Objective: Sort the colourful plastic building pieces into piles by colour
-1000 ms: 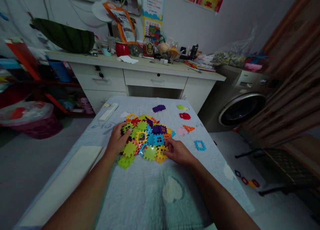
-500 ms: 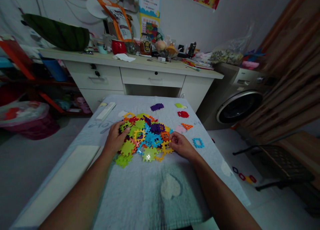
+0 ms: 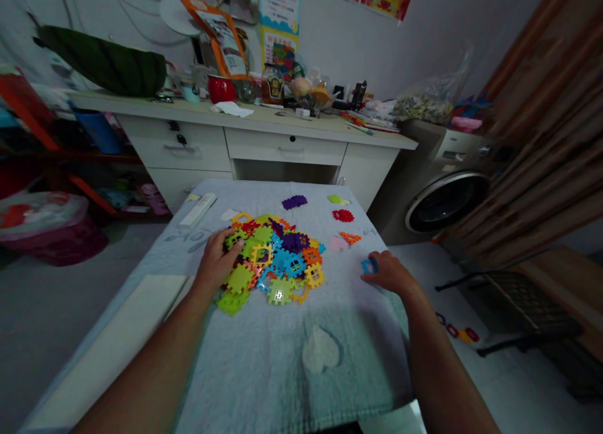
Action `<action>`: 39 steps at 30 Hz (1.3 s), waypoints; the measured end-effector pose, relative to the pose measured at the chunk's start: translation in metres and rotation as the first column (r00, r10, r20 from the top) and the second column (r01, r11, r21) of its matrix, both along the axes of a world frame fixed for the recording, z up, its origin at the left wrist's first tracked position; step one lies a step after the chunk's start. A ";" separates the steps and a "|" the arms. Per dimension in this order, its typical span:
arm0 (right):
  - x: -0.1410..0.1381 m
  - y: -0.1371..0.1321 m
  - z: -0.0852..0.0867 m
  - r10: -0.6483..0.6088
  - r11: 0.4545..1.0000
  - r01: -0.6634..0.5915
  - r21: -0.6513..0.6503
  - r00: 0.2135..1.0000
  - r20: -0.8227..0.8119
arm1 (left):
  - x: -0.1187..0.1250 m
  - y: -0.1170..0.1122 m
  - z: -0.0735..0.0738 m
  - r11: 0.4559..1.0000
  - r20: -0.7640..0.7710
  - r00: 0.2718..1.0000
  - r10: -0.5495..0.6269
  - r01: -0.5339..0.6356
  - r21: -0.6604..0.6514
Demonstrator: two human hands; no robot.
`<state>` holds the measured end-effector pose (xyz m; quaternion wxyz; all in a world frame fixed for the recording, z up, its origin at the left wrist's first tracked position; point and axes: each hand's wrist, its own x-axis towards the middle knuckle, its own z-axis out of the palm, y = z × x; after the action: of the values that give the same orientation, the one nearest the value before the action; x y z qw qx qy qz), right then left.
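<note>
A heap of interlocking plastic building pieces (image 3: pixel 282 261) in green, yellow, blue, purple, orange and red lies mid-table. My left hand (image 3: pixel 218 258) rests at its left edge, fingers loosely spread over a green window piece (image 3: pixel 235 238), with the thumb apart. To the right of the heap, my right hand (image 3: pixel 387 271) has its thumb and fingers around a blue square frame piece (image 3: pixel 369 266) on the cloth. The hand partly hides that piece. Purple pieces (image 3: pixel 294 201), red pieces (image 3: pixel 343 215), an orange triangular piece (image 3: pixel 350 238) and a green piece (image 3: pixel 335 199) lie separately.
A pale cloth (image 3: pixel 264 358) covers the table. A white strip-shaped object (image 3: pixel 198 211) lies at the far left, and a long white panel (image 3: pixel 127 333) along the left side. Behind stand a cluttered white desk (image 3: pixel 287 146) and a washing machine (image 3: pixel 424 183). A chair (image 3: pixel 518 302) is at right.
My right hand has moved right, from the heap's right edge to the blue square frame piece. My left hand stays at the heap. The view has shifted slightly.
</note>
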<state>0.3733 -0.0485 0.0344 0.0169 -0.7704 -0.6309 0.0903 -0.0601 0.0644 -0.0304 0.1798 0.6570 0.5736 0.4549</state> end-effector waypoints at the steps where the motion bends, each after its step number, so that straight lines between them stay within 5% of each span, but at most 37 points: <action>1: -0.002 -0.001 -0.002 0.015 1.000 -0.015 -0.001 1.000 0.004 | 0.000 0.000 0.000 1.000 0.000 1.000 0.001 -0.001 -0.002; 15: -0.025 0.007 -0.011 0.110 0.950 -0.078 0.301 0.990 -0.089 | 0.002 -0.003 0.004 1.000 0.015 1.000 0.002 -0.001 -0.005; 21: -0.089 -0.001 0.001 0.530 0.819 -0.439 0.369 0.825 -0.195 | 0.004 -0.004 0.006 1.000 0.030 1.000 0.008 -0.008 0.010; 27: -0.124 -0.002 -0.011 0.604 0.782 -0.526 0.335 0.771 -0.201 | 0.003 -0.005 0.007 1.000 0.028 1.000 0.001 -0.001 -0.001; 32: -0.105 -0.009 0.001 0.570 0.798 -0.479 0.364 0.798 -0.199 | 0.002 -0.004 0.005 1.000 0.015 1.000 0.003 -0.003 -0.001; 39: -0.027 -0.044 0.019 0.273 0.950 -0.247 0.190 0.954 -0.126 | 0.002 -0.003 0.003 1.000 0.004 1.000 0.004 -0.004 -0.004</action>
<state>0.3458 -0.0923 0.0532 0.1187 -0.6669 -0.7295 0.0949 -0.0583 0.0615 -0.0274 0.1813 0.6545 0.5755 0.4556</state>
